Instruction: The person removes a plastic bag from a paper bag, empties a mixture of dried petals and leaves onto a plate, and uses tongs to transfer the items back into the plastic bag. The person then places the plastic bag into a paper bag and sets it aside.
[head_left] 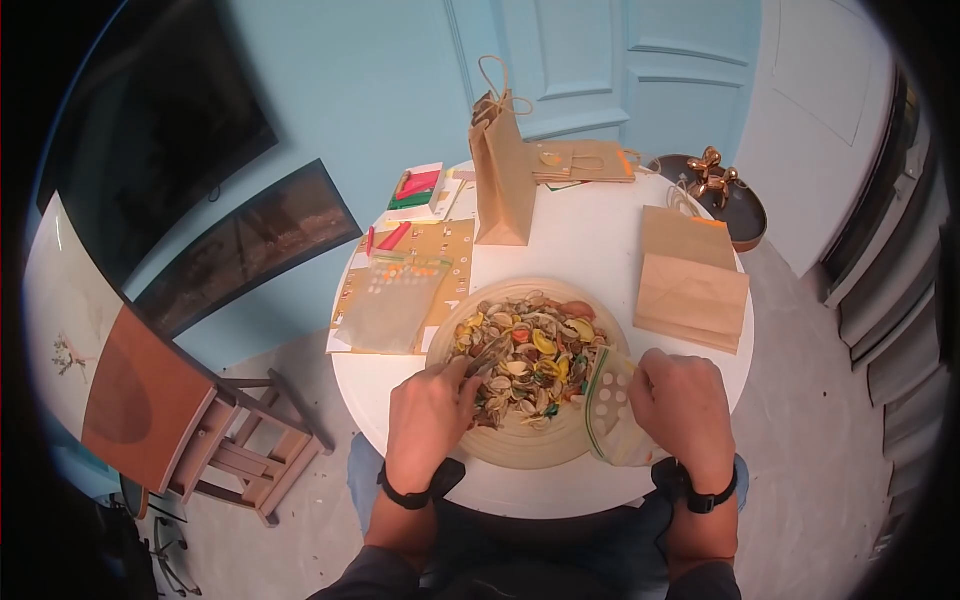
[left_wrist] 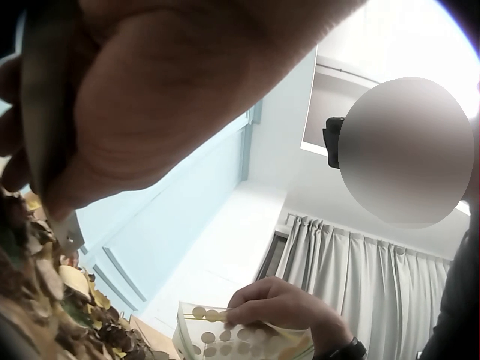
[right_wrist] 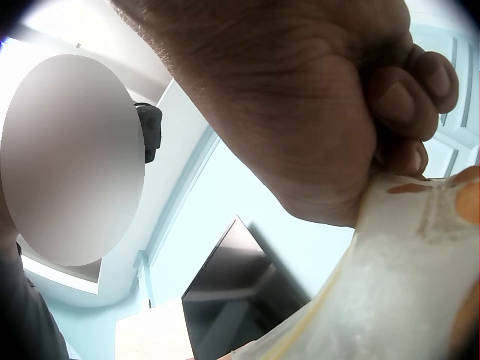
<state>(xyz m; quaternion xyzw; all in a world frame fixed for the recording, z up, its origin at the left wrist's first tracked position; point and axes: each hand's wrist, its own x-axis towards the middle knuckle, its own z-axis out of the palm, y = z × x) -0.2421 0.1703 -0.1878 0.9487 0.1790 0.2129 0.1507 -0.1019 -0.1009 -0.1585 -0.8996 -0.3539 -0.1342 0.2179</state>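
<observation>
In the head view my left hand (head_left: 430,412) grips a metal tool like tongs (head_left: 490,354), its end among dried petals and leaves (head_left: 530,385) heaped on a round tray (head_left: 500,454). The left wrist view shows the tool (left_wrist: 46,97) along the palm of that hand (left_wrist: 172,90), low over the dried pieces (left_wrist: 56,289). At the tray's right edge, a clear dotted zip bag (head_left: 608,405) is pinched at its side by my right hand (head_left: 685,405). Curled fingers and the bag (right_wrist: 397,277) fill the right of the right wrist view.
A standing paper bag (head_left: 503,190) is behind the tray, flat paper bags (head_left: 692,285) to the right. Another dotted zip bag (head_left: 390,305) lies on a patterned sheet at left, near pink items (head_left: 396,237) and a small box (head_left: 415,190). A wooden chair (head_left: 245,440) stands left.
</observation>
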